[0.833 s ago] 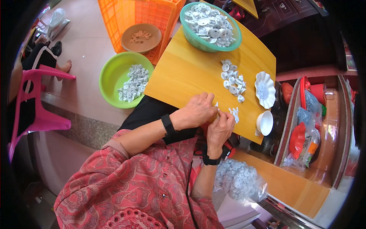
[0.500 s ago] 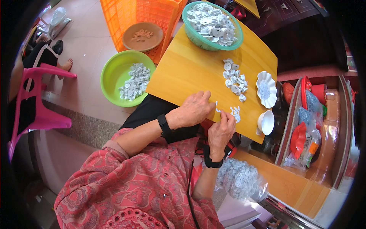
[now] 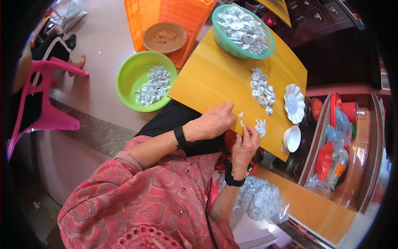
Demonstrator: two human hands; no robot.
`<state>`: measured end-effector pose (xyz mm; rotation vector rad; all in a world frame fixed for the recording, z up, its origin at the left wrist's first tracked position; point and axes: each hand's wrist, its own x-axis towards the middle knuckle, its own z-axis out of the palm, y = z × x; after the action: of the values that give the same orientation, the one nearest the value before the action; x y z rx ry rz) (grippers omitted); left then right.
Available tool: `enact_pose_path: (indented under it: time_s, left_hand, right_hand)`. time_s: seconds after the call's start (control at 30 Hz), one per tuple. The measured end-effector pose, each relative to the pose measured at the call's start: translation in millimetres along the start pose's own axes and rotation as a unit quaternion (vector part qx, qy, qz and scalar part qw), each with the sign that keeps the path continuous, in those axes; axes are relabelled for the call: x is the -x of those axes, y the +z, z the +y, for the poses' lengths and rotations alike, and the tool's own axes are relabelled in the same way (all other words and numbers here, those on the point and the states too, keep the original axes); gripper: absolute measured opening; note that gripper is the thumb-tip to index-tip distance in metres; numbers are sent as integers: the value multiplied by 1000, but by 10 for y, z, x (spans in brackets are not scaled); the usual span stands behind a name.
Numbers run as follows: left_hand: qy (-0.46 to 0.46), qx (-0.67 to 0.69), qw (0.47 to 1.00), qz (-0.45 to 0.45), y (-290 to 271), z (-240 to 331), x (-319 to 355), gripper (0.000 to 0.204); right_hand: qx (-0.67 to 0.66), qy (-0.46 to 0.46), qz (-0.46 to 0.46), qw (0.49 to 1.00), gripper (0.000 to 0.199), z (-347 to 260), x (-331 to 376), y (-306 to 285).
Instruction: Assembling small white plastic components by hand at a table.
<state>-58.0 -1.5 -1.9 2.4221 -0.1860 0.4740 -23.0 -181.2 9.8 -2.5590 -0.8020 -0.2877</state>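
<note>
My left hand [image 3: 213,121] is at the near edge of the yellow wooden board [image 3: 199,74], fingers curled together; whatever they hold is hidden. To its right my right hand [image 3: 244,151] has thumb and fingers pinched, the tips at a small white plastic piece [image 3: 243,123]. Just beyond the fingertips another small white piece [image 3: 241,114] lies on the board. A little heap of thin white pieces [image 3: 260,127] lies right of my right fingers. Farther back is a loose group of round white plastic parts [image 3: 262,89].
A teal basket [image 3: 219,39] full of white parts stands on the board's far end. At its right edge are a fluted white dish [image 3: 289,93] and a white cup [image 3: 292,139]. Left are a green basin [image 3: 122,81], orange crate [image 3: 139,20] and pink chair [image 3: 45,120].
The whole view has shifted, so the board and basins appear slightly farther right. My hands keep nearly the same place at the board's edge, fingers still drawn together.
</note>
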Motion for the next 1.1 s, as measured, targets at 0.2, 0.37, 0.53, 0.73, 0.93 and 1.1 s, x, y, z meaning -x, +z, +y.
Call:
enact_pose_path:
  time_s: [0.2,0.37,0.53,0.73,0.93,1.1]
  left_hand:
    - [32,-41,999,2,53,167,-32,18]
    - [31,-62,998,-5,142,190,-76,18]
    - [12,-51,999,-16,85,160,-42,16]
    - [12,-23,1000,14,81,132,-11,16]
    - [-61,184,978,80,76,27,58,19]
    - [-163,547,821,-11,-63,-19,78,25]
  right_hand:
    - [8,-1,8,1000,36,-40,-8,-27]
    - [-15,-10,25,1000,31,37,14,-3]
    - [-63,-14,64,996,18,40,45,32]
    - [-39,-54,108,992,9,65,139,106]
    - [-125,74,110,983,7,-61,177,49]
    - [-357,216,108,902,7,-311,132,23]
